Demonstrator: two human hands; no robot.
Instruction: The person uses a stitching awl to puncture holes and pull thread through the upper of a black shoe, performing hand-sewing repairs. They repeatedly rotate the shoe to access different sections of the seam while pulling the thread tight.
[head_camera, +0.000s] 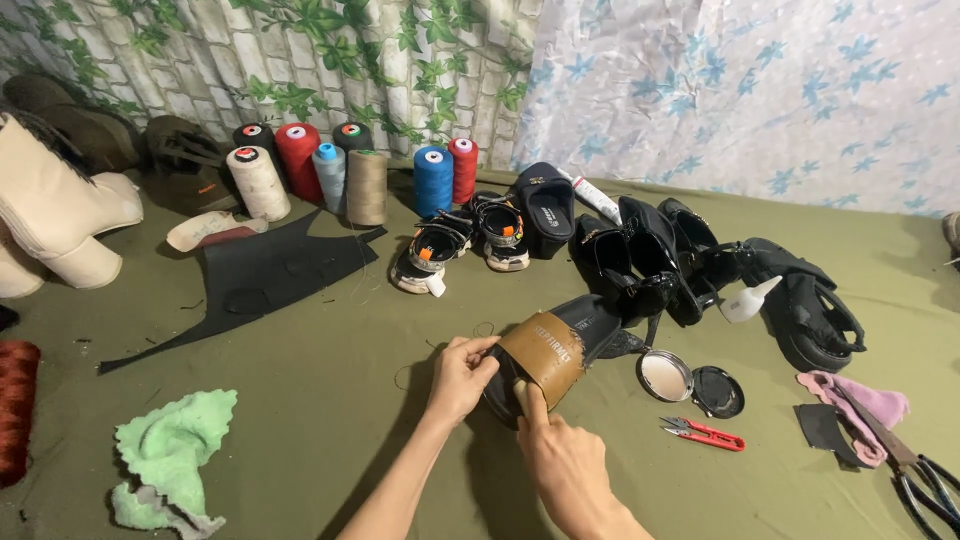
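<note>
One head-worn camera looks down and forward from close above the floor (330, 400), facing the back wall (400, 60).
</note>
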